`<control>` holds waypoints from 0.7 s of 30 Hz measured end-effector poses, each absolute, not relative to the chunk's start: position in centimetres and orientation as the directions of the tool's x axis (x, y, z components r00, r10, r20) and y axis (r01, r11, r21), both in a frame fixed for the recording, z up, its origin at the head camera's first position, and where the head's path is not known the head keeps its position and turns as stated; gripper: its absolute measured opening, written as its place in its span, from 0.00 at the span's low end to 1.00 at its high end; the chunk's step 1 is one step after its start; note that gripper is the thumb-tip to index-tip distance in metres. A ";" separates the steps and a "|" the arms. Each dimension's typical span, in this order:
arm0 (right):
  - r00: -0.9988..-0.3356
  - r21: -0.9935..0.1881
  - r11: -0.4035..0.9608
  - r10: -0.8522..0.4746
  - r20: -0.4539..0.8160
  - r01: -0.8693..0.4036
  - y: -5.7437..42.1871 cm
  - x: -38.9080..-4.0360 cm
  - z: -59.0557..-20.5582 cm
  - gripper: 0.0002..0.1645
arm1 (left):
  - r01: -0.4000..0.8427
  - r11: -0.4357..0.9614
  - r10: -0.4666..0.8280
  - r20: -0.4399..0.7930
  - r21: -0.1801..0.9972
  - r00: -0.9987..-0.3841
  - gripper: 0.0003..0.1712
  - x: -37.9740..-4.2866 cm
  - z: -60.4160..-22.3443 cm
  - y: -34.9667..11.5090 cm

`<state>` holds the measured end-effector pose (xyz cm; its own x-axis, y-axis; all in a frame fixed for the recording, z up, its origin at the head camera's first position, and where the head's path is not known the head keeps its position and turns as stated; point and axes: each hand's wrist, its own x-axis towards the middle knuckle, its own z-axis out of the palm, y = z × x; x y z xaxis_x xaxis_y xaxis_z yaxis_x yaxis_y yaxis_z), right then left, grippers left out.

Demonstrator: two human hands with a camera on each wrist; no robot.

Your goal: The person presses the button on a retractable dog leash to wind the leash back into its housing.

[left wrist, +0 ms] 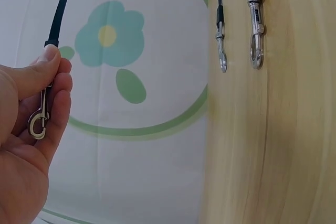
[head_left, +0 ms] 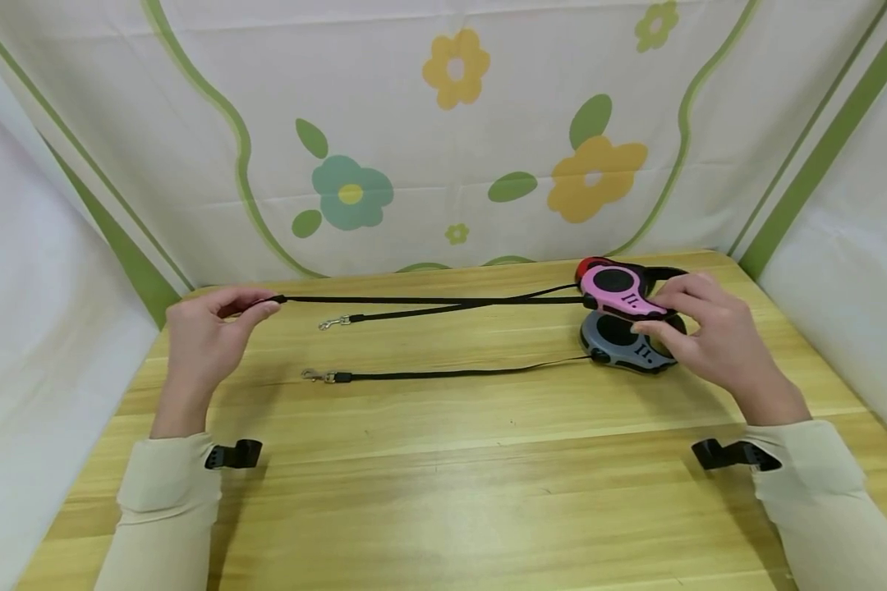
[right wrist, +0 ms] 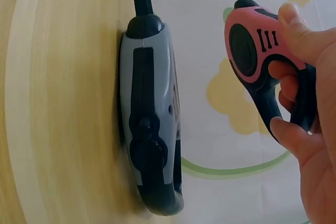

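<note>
Grips the pink leash [head_left: 612,287] at the right of the head view with the right hand [head_left: 710,328], fingers curled through the black handle [right wrist: 266,107] and thumb pressed on the casing [right wrist: 262,24]. Pinches the far end of the black cord [head_left: 399,300] between thumb and fingers of the left hand [head_left: 210,332], at the left of the frame, with the metal clip [left wrist: 38,121] showing below the pinch in the left wrist view. Holds this cord straight and nearly level across the middle of the frame, above the wooden table [head_left: 443,492]. Has the grey leash [head_left: 624,349] lying on the table at centre right, with the grey leash's cord [head_left: 443,375] drawn out leftward to the grey leash's clip [head_left: 316,376]. Has the red leash [head_left: 586,267] mostly hidden behind the pink one, with the red leash's cord [head_left: 429,309] slanting leftward to the red leash's clip [head_left: 333,322]. Looks, as a judgement, partway along: has two leashes apparently resting with cords out and clips near each other, and the pink one drawn out between both hands, not yet set down or let go. Cannot tell how much cord remains inside any casing.
</note>
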<state>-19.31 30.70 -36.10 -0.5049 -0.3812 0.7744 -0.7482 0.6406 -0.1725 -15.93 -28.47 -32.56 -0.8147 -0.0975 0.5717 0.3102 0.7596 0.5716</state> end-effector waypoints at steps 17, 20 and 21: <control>-0.516 -0.311 0.567 -0.245 0.821 -0.763 30.5 -19.0 -35.5 0.45 | 0.310 0.745 -0.118 0.575 0.590 -0.810 0.06 -16.0 -32.6 -28.3; -0.516 -0.306 0.571 -0.249 0.820 -0.762 30.6 -19.0 -35.5 0.45 | 0.320 0.740 -0.111 0.577 0.592 -0.809 0.05 -16.0 -32.5 -28.3; -0.514 -0.305 0.571 -0.247 0.821 -0.762 30.6 -19.0 -35.5 0.46 | 0.325 0.739 -0.106 0.578 0.591 -0.809 0.05 -16.0 -32.5 -28.4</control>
<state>-19.00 30.57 -35.47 -0.5141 -0.2468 0.8215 -0.7621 0.5709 -0.3054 -16.03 -28.35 -32.49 -0.8093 -0.1060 0.5777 0.3249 0.7386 0.5907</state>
